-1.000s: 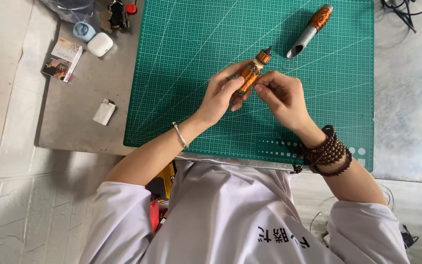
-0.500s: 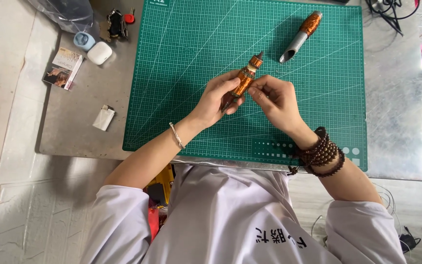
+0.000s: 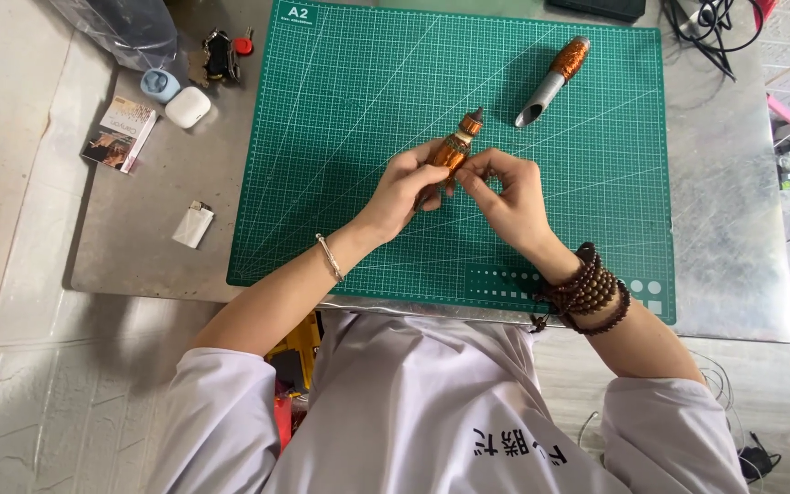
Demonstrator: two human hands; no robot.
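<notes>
Over a green cutting mat [image 3: 340, 101], my left hand [image 3: 401, 190] grips a small orange-brown pen-like body [image 3: 454, 146] with a dark tip pointing up and right. My right hand [image 3: 505, 197] meets it from the right, fingertips pinching at the lower end of the same piece. A thin bracelet sits on my left wrist and dark bead bracelets wrap my right wrist. A matching orange cap with a grey metal sleeve [image 3: 553, 82] lies apart on the mat, up and right of my hands.
The mat lies on a grey table [image 3: 139, 238]. At the left are a white earbud case [image 3: 187, 106], a small blue case [image 3: 159, 84], a printed card box [image 3: 121, 134], a white lighter [image 3: 193, 224] and keys [image 3: 221, 57]. Cables [image 3: 715, 23] lie at top right.
Both hands stay together on the orange piece with only small finger shifts. The view has drifted slightly; the cap on the mat has not moved.
</notes>
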